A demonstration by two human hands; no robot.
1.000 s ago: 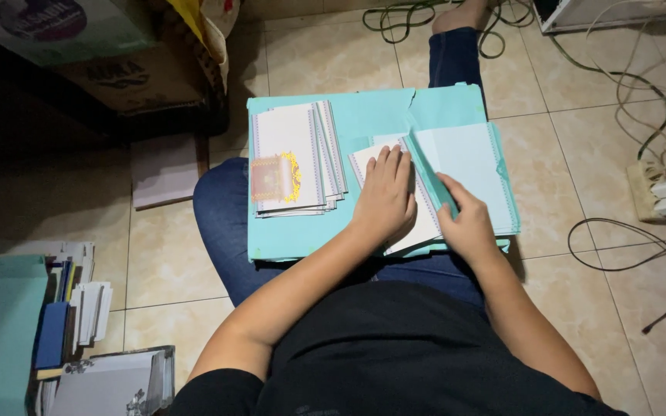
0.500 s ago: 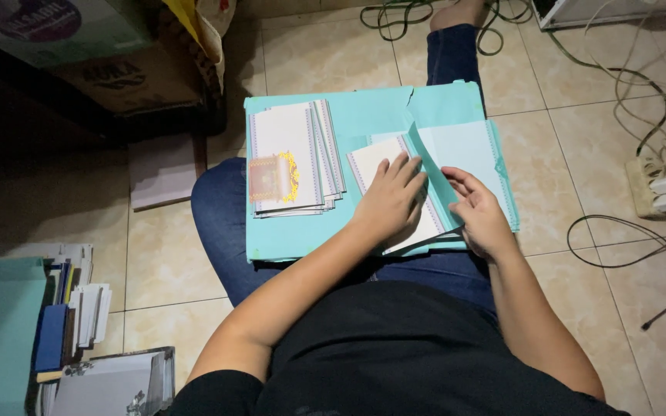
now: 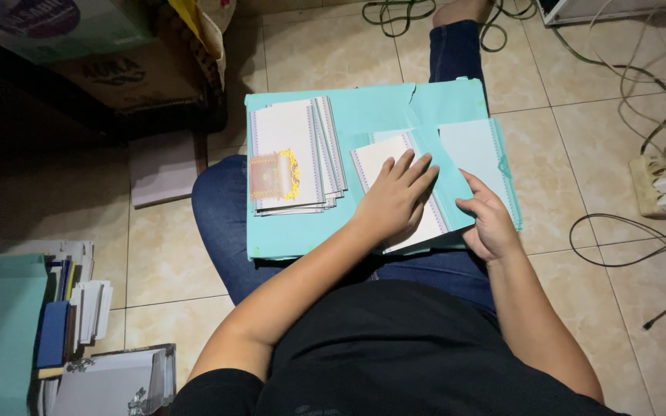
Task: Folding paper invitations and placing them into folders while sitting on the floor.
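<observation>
A turquoise board point(image 3: 364, 108) rests across my lap in blue jeans. My left hand point(image 3: 395, 196) lies flat, fingers spread, pressing on a white card with a patterned border point(image 3: 375, 158). My right hand point(image 3: 487, 216) touches a turquoise flap point(image 3: 445, 173) folded over that card, fingers bent along its lower right edge. A pale blue-white panel point(image 3: 475, 158) lies to the right of the flap. At the board's left sits a fanned stack of similar white cards point(image 3: 290, 154), the top one bearing a gold and red emblem.
Cardboard boxes point(image 3: 117, 54) stand at upper left on the tiled floor. A power strip with plugs point(image 3: 664, 189) and looping cables point(image 3: 626, 254) lie to the right. Books, card stacks and a turquoise folder point(image 3: 1, 331) sit at lower left. A loose sheet point(image 3: 167, 166) lies beside my thigh.
My right hand has slid down and to the right along the turquoise flap's edge. My left hand stays pressed on the card, fingers a little more spread.
</observation>
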